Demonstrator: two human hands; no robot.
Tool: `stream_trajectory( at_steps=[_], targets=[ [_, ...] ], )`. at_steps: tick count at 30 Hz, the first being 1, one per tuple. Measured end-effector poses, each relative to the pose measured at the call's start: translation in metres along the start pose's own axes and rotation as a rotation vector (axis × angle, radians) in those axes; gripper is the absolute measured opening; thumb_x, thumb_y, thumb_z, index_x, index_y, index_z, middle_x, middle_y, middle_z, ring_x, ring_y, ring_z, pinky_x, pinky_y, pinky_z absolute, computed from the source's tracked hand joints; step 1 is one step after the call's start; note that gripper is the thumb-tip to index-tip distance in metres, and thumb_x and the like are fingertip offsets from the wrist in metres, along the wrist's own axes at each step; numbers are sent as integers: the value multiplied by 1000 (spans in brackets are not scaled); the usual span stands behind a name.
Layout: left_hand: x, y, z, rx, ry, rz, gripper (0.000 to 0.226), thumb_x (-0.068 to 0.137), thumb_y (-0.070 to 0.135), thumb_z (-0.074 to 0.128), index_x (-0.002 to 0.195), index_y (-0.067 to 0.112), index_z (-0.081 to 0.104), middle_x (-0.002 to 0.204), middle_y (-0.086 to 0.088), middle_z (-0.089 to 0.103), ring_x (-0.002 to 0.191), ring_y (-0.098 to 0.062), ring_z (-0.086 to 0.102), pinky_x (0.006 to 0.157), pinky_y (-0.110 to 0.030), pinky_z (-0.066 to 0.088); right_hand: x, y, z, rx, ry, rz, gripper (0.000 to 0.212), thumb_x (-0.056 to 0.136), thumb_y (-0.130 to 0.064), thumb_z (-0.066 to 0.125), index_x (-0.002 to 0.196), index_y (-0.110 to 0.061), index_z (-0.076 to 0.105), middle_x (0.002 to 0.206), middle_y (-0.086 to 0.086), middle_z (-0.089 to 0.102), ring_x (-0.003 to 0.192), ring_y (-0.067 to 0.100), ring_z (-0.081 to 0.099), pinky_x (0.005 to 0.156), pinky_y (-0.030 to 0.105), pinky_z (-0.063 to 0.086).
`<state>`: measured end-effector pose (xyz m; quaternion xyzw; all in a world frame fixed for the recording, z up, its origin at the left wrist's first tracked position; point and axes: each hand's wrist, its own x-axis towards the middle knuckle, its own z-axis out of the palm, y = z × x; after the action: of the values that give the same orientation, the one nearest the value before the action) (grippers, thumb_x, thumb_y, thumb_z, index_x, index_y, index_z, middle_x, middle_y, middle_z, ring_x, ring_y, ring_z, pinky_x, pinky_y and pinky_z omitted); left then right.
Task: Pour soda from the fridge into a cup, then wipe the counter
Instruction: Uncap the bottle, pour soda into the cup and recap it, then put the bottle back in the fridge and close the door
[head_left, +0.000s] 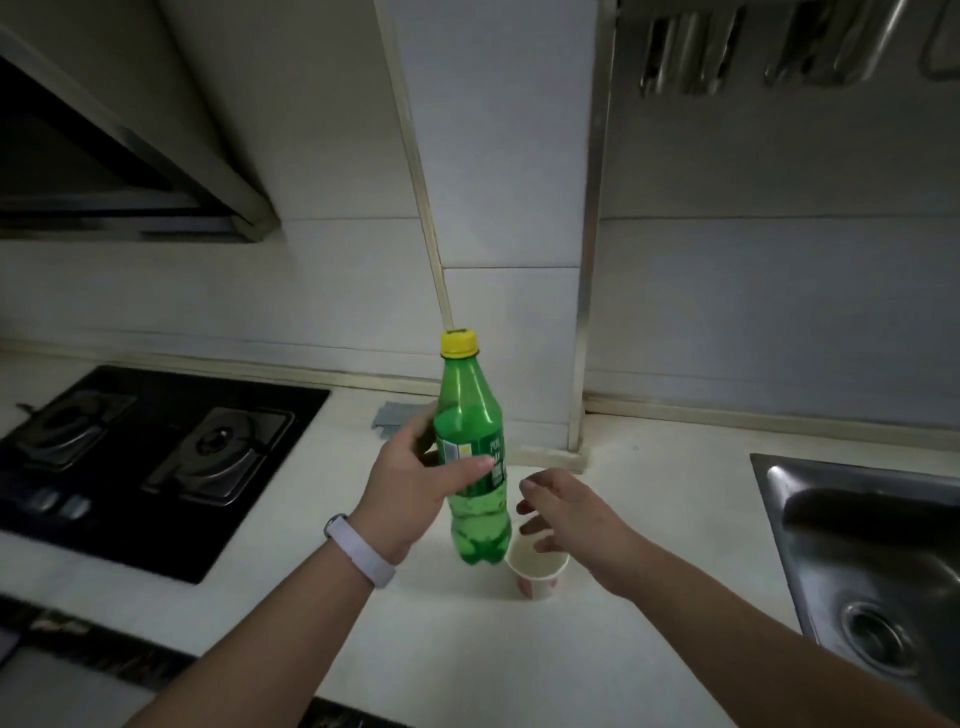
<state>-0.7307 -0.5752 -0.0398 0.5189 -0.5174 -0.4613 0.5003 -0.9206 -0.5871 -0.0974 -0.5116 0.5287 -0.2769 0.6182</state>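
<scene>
My left hand (415, 483) grips a green soda bottle (475, 509) around its label, holding it upright above the white counter (467, 649). Its yellow cap (459, 344) is on. A white paper cup (540, 569) stands on the counter just right of the bottle's base. My right hand (576, 514) hovers over the cup with fingers spread and relaxed, holding nothing, close to the bottle but apart from it.
A black gas hob (145, 467) lies at the left under a range hood (114, 171). A steel sink (872, 561) is set in at the right. A grey cloth (390, 415) lies by the back wall behind the bottle.
</scene>
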Motion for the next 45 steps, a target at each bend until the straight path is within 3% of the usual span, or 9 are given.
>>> stream_trajectory(
  at_steps=[8,11,15,19,25,31,36,45],
  targets=[
    [-17,29,12,-31,194,64,60,58,18,85,114,12,65,100,-4,72,92,-21,68,81,-42,58,0,-3,16,453,-317,235,43,99,-47,48,121,-14,65,117,15,69,102,29,65,82,40,56],
    [-26,34,6,-28,243,77,64,55,22,85,116,13,65,102,-5,72,92,-20,68,78,-39,58,-3,-8,25,496,-374,261,43,99,-46,48,121,-14,65,115,13,71,104,30,66,83,40,55],
    [-42,38,-15,-26,287,81,53,64,9,82,114,14,65,99,-2,71,87,-16,69,76,-35,57,-2,-16,46,498,-444,265,43,99,-45,48,124,-13,63,116,14,71,106,30,67,86,40,55],
    [-61,36,-50,-34,341,71,54,62,12,84,113,18,66,99,-3,72,91,-20,69,80,-41,59,-2,-23,83,478,-505,276,42,99,-41,49,123,-11,64,117,18,70,98,29,67,83,38,55],
    [-103,30,-131,-45,419,69,58,62,14,84,116,21,65,107,-10,72,101,-30,69,85,-45,58,-5,-33,175,485,-549,318,38,98,-30,48,125,-8,62,119,23,67,95,32,68,86,38,54],
    [-159,25,-229,-23,512,70,59,66,12,83,121,20,62,109,-6,72,103,-26,68,90,-48,57,-16,-44,286,433,-621,340,39,98,-26,45,126,-3,58,122,27,64,102,35,65,86,39,57],
    [-210,20,-307,-34,617,105,61,66,11,82,123,15,61,112,-10,71,104,-26,68,89,-43,58,-32,-52,377,377,-697,343,38,97,-25,47,127,-4,58,118,25,67,105,33,66,95,42,53],
    [-300,6,-411,-79,792,122,56,69,6,82,119,20,64,108,-6,73,101,-24,69,87,-41,57,-63,-53,514,279,-840,401,39,99,-27,45,129,-5,56,119,24,67,112,35,64,90,41,54]
  ],
)
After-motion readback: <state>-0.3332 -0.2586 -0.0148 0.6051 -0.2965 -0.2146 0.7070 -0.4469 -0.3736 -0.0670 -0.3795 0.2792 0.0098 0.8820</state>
